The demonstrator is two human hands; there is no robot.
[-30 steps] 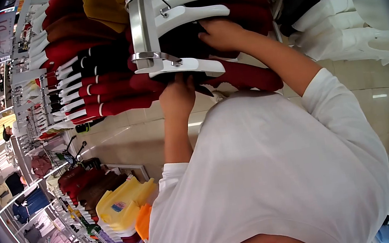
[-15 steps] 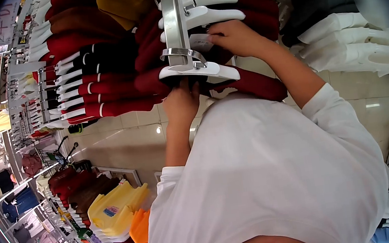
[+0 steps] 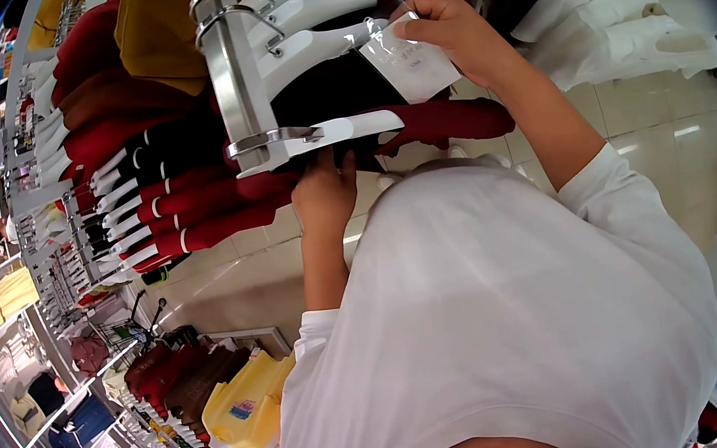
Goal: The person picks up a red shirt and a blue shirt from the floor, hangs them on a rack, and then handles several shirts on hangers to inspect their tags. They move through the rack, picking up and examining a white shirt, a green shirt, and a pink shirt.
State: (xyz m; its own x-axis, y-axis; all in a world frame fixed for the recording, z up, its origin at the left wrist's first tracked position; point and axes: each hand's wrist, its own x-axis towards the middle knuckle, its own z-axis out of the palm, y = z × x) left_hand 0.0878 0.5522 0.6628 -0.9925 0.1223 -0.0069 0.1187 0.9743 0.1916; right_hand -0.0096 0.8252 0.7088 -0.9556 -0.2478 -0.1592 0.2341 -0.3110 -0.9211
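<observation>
A dark red garment (image 3: 459, 121) hangs from a white hanger (image 3: 354, 126) at the near end of a metal rail (image 3: 230, 68). My left hand (image 3: 324, 197) is closed at the garment's neck, just below the hanger; its fingertips are partly hidden in the cloth. Up and to the right, my right hand (image 3: 460, 35) pinches the upper edge of a white tag (image 3: 411, 61) in a clear, shiny sleeve. The tag faces up with small print that I cannot read. Behind it, another white hanger (image 3: 306, 48) sits on the rail.
Red and black garments (image 3: 210, 210) hang in a row on the left, mustard ones (image 3: 159, 41) behind. White garments (image 3: 627, 49) hang on the right. A yellow shirt (image 3: 242, 405) hangs at lower left. Pale tiled floor (image 3: 243, 281) lies below the racks.
My right hand has lifted the tag, which now shows in full beside the hangers. The rail has shifted left in view. My left hand stays at the garment's neck.
</observation>
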